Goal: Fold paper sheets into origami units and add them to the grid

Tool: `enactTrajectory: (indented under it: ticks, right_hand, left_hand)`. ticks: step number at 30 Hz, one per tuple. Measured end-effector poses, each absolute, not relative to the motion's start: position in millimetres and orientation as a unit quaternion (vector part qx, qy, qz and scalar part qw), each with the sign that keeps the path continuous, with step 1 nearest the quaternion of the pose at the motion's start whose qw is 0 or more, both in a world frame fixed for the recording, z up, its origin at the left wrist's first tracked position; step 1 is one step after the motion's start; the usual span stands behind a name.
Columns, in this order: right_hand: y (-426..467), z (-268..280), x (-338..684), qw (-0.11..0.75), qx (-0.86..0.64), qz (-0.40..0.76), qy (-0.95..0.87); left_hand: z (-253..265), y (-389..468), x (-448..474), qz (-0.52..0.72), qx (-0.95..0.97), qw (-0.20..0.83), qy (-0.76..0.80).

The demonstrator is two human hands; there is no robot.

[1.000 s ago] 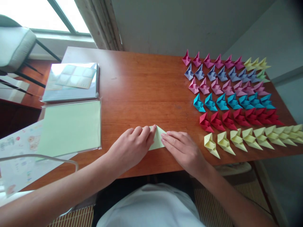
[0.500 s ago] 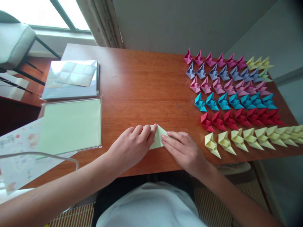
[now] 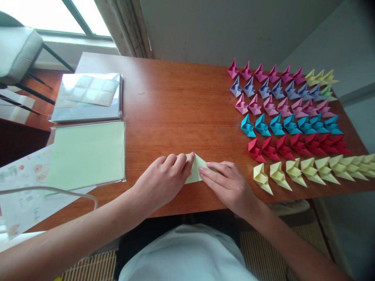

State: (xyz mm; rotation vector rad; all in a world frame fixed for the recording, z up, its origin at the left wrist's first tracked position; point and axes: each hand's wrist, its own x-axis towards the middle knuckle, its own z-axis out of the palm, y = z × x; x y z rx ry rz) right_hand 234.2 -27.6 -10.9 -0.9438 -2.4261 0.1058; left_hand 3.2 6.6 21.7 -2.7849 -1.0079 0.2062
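Observation:
A folded piece of pale green origami paper [image 3: 193, 175] lies at the table's front edge, between and partly under my hands. My left hand [image 3: 165, 179] is closed on its left side, with bent fingers and the index fingertip at the top edge. From the right, my right hand [image 3: 228, 183] grips the paper's right part, its fingers close together and their tips on a slanting flap. Both thumbs are hidden. Nearest to my right hand stands a row of pale yellow folded paper pieces [image 3: 261, 178].
Rows of red [image 3: 254, 150], blue [image 3: 247, 125], pink [image 3: 241, 104], lavender [image 3: 236, 88] and magenta folded pieces [image 3: 233, 69] fill the table's right side. At left lie a pack of pale green paper [image 3: 88, 154], another wrapped pack [image 3: 84, 111] and a white cable [image 3: 58, 190].
The hands and paper hold nearly the same pose. The whole view has shifted very slightly.

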Motion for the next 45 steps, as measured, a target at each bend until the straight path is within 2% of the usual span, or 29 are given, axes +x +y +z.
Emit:
enactTrajectory:
  ticks: [11, 45]
  right_hand:
    - [-30.4, -8.7, 236.1, 0.229, -0.364, 0.050, -0.902]
    - [-32.4, -12.9, 237.3, 0.234, -0.370, 0.060, -0.897]
  left_hand:
    - [21.5, 5.7, 3.9, 0.070, -0.932, 0.090, -0.344]
    - [28.5, 3.6, 6.5, 0.070, -0.930, 0.097, -0.347]
